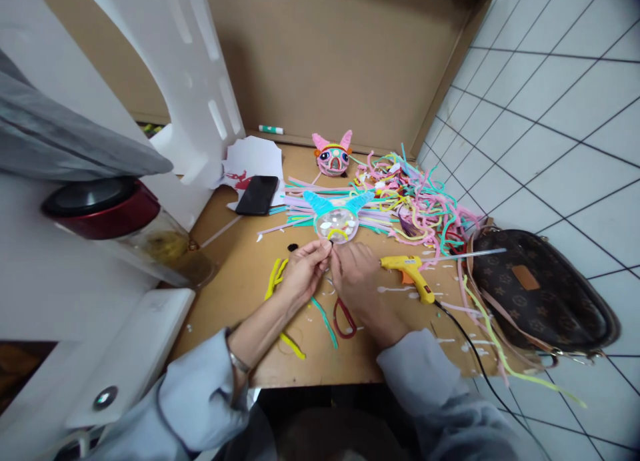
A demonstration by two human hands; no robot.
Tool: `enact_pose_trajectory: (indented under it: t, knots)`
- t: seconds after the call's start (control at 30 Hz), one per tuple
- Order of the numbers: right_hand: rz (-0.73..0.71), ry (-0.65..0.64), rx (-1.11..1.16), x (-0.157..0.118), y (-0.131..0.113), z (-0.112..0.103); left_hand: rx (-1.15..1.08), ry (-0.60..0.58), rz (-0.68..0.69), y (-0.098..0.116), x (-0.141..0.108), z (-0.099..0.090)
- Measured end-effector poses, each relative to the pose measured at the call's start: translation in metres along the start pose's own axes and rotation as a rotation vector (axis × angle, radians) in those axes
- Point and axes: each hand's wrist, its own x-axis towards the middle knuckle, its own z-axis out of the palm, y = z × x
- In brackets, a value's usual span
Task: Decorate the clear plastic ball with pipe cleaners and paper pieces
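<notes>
My left hand and my right hand meet at the fingertips, both closed in a pinch. A tiny dark bit shows between them, too small to name. Just beyond lies a clear round shape with blue fuzzy horns and a yellow arc on its lower part. Yellow pipe cleaners lie left of my left hand, near a small black piece. Below the hands are a teal pipe cleaner and a dark red loop.
A yellow glue gun lies to the right, its cord trailing forward. Tangled pipe cleaners, a finished-looking pink-horned figure, a phone and paper are further back. A brown bag sits right; a glass jug stands left.
</notes>
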Motion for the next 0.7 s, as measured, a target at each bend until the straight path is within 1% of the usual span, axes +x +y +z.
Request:
enact_pose_trajectory:
  t: [0.1, 0.2, 0.27, 0.33, 0.43, 0.53, 0.7]
  knots:
    - [-0.028, 0.044, -0.031, 0.000, -0.003, 0.000, -0.036, 0.025, -0.009, -0.002, -0.001, 0.002]
    - [0.010, 0.013, 0.003, -0.002, -0.002, 0.001, -0.028, 0.029, 0.002, -0.002, -0.001, 0.003]
    - [0.074, -0.040, 0.098, -0.003, 0.003, 0.002, 0.006, 0.031, 0.018, -0.001, -0.001, 0.002]
    - [0.156, -0.081, 0.245, -0.002, 0.009, 0.004, 0.047, 0.030, 0.031, 0.000, 0.000, 0.001]
    - [0.279, -0.098, 0.461, 0.001, 0.016, 0.005, 0.107, 0.015, 0.065, 0.000, 0.001, -0.001]
    - [0.358, -0.096, 0.552, 0.003, 0.019, 0.006, 0.207, 0.016, 0.145, -0.001, 0.002, -0.004]
    - [0.443, -0.109, 0.617, 0.004, 0.019, 0.006, 0.468, 0.036, 0.267, -0.002, 0.002, -0.009]
